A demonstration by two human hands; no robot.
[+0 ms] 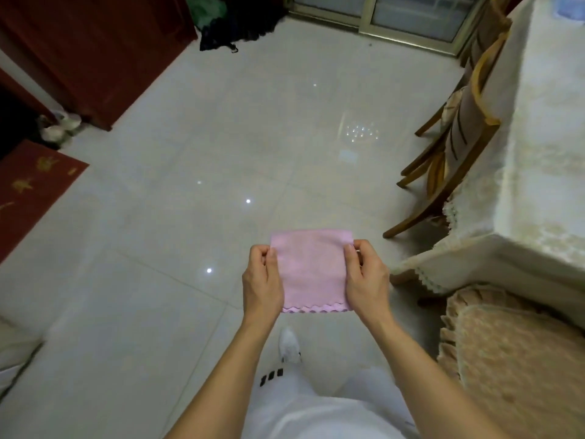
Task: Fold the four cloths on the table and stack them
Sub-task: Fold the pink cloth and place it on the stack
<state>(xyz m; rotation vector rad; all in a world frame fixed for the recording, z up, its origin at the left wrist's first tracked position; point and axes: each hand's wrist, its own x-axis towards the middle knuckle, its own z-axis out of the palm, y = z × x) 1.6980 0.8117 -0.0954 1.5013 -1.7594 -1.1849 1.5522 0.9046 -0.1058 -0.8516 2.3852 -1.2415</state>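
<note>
A pink cloth [311,269] with a scalloped near edge is held flat in the air over the tiled floor, folded into a small square with layers showing at the hem. My left hand [261,280] pinches its left edge. My right hand [365,275] pinches its right edge. The table [538,172], draped in a cream lace cover, stands to the right. No other cloths can be seen on it from here.
Wooden chairs [452,153] are tucked against the table's left side. A cushioned seat [519,359] is at the lower right. A red mat [28,188] and dark red furniture [95,52] lie to the left. My white-trousered leg and shoe [289,345] are below the cloth.
</note>
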